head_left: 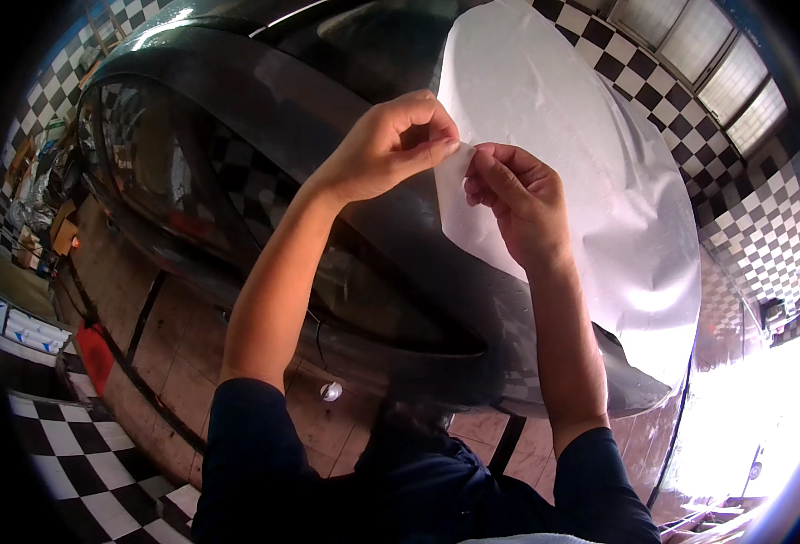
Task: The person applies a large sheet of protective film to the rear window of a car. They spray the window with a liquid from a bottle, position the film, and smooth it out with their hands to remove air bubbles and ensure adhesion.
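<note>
White film (581, 199) drapes a car (391, 227) (left hand (393, 145), right hand (521, 195) pinching it).

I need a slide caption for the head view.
Left hand and right hand pinch near the edge of a white sheet draped over a dark car.

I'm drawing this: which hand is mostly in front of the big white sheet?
The right hand: the white sheet shows behind nearly all of it, while the left hand is mostly in front of the dark car.

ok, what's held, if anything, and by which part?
The white sheet: the left hand and right hand appear to pinch its left edge between their fingertips, close together.
</note>
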The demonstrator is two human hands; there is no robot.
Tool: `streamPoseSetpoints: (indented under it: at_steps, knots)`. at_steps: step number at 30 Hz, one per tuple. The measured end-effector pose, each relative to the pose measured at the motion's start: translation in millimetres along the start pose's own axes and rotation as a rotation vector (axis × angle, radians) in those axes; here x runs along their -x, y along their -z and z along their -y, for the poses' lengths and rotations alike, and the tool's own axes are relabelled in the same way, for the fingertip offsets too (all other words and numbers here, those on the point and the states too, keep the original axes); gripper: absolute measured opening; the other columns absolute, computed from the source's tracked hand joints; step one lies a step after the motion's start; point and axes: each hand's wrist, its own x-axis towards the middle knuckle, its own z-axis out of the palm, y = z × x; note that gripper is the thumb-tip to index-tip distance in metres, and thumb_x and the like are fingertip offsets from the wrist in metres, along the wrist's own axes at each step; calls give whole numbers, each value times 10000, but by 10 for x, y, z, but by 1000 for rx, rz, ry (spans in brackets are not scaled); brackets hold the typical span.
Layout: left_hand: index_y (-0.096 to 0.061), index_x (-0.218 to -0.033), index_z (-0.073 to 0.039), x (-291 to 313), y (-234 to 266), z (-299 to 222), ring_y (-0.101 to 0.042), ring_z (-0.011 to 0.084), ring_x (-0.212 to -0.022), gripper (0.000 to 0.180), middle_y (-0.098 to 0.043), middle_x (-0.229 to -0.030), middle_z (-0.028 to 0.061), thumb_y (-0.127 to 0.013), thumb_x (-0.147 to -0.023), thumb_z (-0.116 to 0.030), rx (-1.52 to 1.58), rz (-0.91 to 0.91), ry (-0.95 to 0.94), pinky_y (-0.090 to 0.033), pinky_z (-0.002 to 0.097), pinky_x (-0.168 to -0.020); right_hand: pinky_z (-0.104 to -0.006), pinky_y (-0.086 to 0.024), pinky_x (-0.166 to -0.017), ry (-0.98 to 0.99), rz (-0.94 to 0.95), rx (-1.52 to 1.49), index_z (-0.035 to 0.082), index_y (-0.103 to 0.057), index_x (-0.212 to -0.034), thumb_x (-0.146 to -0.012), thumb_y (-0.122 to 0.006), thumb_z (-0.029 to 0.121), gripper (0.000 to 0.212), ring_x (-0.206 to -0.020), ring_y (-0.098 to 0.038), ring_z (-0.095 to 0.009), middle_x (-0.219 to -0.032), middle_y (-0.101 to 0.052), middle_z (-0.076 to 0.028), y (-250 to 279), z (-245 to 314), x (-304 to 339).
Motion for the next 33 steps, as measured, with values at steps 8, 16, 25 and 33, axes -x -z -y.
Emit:
streamPoseSetpoints:
  at_steps: [8,16,25,33]
  knots:
    - [-598,-818,-63,-3,24,34,-518,76,-728,58,-538,-803,-5,-636,-861,-72,-31,17,-43,-430,191,-663,-263,-489,-690,17,25,-18,-68,-610,-986,-913,-598,147,228,-732,-599,-129,-847,-645,-87,13,-16,-28]
    - [-600,-834,-54,-9,33,0,-511,70,-721,37,-543,-811,-7,-625,-859,-46,-66,22,-46,-420,193,-645,-260,-487,-707,17,33,-77,-64,-613,-984,-916,-597,148,223,-742,-601,-129,-846,-643,-82,5,-45,-33]
    - [-622,-830,-37,-10,26,-13,-514,65,-730,48,-521,-795,-13,-648,-849,-72,-32,19,-26,-430,213,-676,-254,-487,-716,33,65,-59,-58,-613,-999,-920,-590,137,211,-757,-603,-126,-852,-642,-80,41,-83,-39]
    - [-617,-828,-33,-19,28,-39,-512,55,-742,34,-521,-813,-14,-635,-852,-48,27,19,-3,-425,201,-676,-248,-486,-709,9,81,-141,-50,-617,-986,-915,-594,126,191,-753,-601,-121,-843,-640,-73,22,-63,-31]
